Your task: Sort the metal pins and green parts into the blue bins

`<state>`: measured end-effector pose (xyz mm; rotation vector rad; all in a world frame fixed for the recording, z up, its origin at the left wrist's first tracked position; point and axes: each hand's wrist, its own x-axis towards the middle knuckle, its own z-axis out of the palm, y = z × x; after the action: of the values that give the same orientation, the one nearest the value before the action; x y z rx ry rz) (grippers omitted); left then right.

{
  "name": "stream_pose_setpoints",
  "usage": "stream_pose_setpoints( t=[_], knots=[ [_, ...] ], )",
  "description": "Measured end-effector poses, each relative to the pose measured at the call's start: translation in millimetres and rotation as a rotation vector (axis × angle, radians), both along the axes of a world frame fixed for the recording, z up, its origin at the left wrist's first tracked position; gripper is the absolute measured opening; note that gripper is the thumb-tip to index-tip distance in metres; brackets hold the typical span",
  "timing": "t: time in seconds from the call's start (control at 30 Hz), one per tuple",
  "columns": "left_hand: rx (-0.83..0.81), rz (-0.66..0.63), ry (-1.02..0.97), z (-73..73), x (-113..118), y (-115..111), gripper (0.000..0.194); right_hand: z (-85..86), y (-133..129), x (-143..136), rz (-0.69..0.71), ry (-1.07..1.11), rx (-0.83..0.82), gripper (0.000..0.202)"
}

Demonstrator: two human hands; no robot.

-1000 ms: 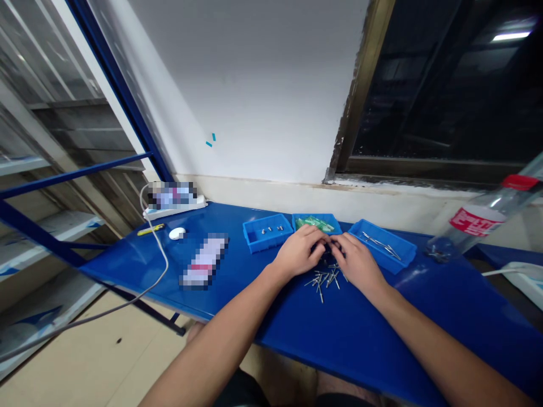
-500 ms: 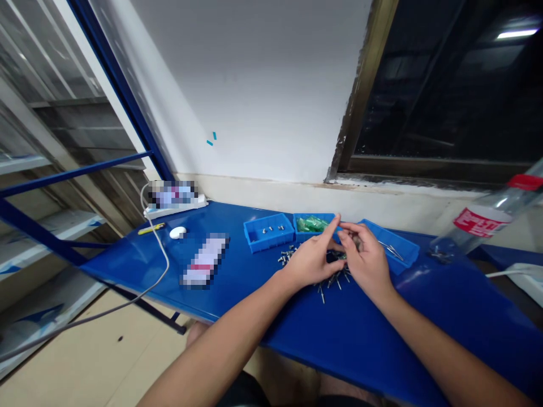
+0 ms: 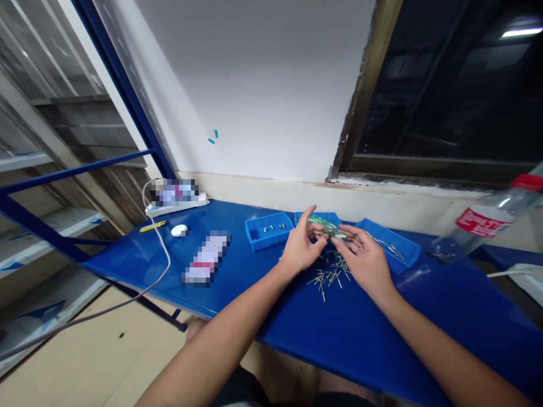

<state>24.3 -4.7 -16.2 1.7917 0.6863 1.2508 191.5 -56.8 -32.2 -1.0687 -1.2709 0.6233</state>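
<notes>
My left hand (image 3: 302, 249) and my right hand (image 3: 368, 261) are raised over the table, close together. Between them they hold a small bunch of long, translucent green plastic pieces (image 3: 326, 225), whose exact kind is too small to make out. The left thumb and fingers are closed on the bunch's left side, with the index finger pointing up. On the other end are the right thumb and fingertips. Beneath my hands lies a loose pile of thin metal pins with thicker ends, resembling blind rivets (image 3: 326, 278). Behind the bunch, the middle blue bin (image 3: 335, 216) is mostly covered.
A left blue bin (image 3: 263, 245) holds a few short metal fasteners; a right blue bin (image 3: 405, 260) holds long thin metal pins. A plastic bottle (image 3: 483, 220) leans at right. Leftward are a blurred-out phone-like slab (image 3: 207, 257), white oval object (image 3: 179, 230), yellow cutter (image 3: 153, 226) and cable (image 3: 165, 254).
My hands have parted slightly, the left one shifting left. The green bunch now shows between them, and more of the metal pin pile is visible below.
</notes>
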Motion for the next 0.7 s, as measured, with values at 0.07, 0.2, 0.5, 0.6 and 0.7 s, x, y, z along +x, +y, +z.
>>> stream_pose_setpoints(
  t=[0.07,0.2,0.5,0.6,0.7],
  knots=[
    [-0.046,-0.046,-0.043,0.0,0.2,0.6,0.079,-0.5,1.8,1.1,0.024,0.075,-0.057,0.047],
    [-0.111,-0.087,-0.076,2.2,-0.2,0.4,0.070,-0.4,3.2,3.8,0.026,0.153,-0.130,0.048],
    [-0.230,-0.087,-0.116,3.4,-2.7,6.6,0.061,8.7,-3.0,0.4,0.067,0.175,-0.145,0.041],
    [-0.091,-0.011,-0.050,1.8,-3.1,8.0,0.054,8.6,-2.5,1.9,0.037,0.205,-0.148,0.044],
    [0.153,0.109,0.084,3.0,-5.1,7.5,0.029,5.3,-0.7,4.3,-0.001,0.213,-0.153,0.048]
  ],
)
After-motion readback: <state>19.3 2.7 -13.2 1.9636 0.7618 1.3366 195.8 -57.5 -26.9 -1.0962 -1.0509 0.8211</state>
